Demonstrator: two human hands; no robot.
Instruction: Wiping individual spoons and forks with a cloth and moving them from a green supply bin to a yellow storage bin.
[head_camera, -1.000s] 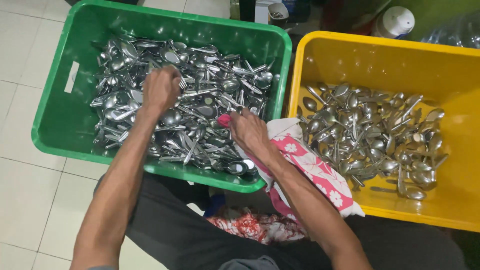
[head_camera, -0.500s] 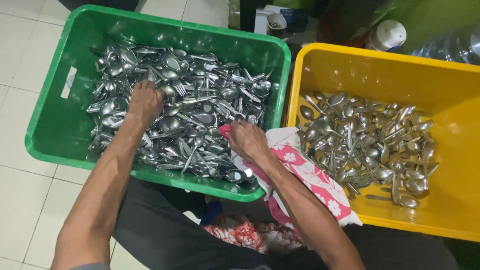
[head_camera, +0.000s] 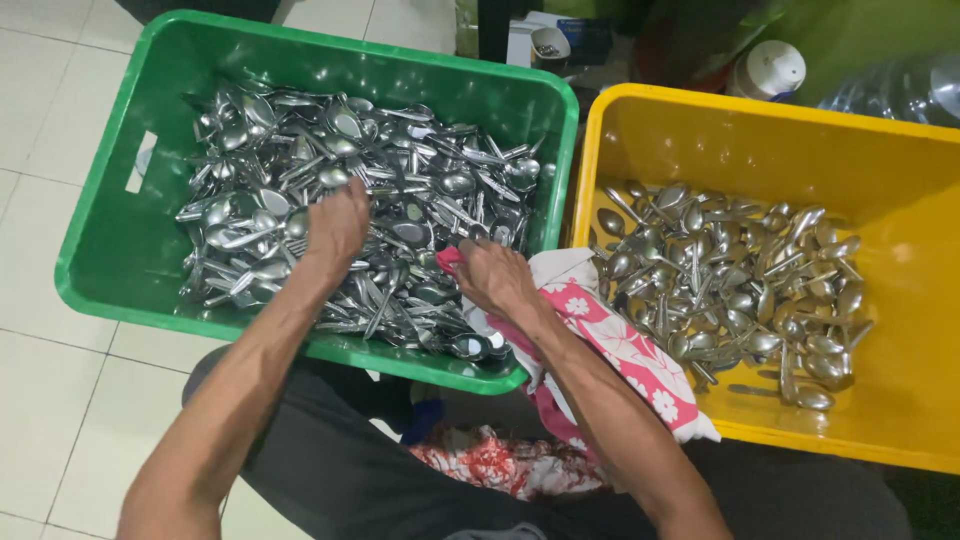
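Spoons (head_camera: 400, 215) lie every way; left hand (head_camera: 338, 225) clenches some, right hand (head_camera: 497, 277) grips cloth (head_camera: 600, 320).

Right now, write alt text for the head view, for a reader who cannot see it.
A person's left hand digs into a green crate heaped with metal spoons, while the right hand grips a pink floral cloth. A yellow crate alongside holds fewer spoons.

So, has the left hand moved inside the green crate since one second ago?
Yes. The left hand has moved toward the near wall of the green crate; earlier it lay nearer the middle of the spoons.
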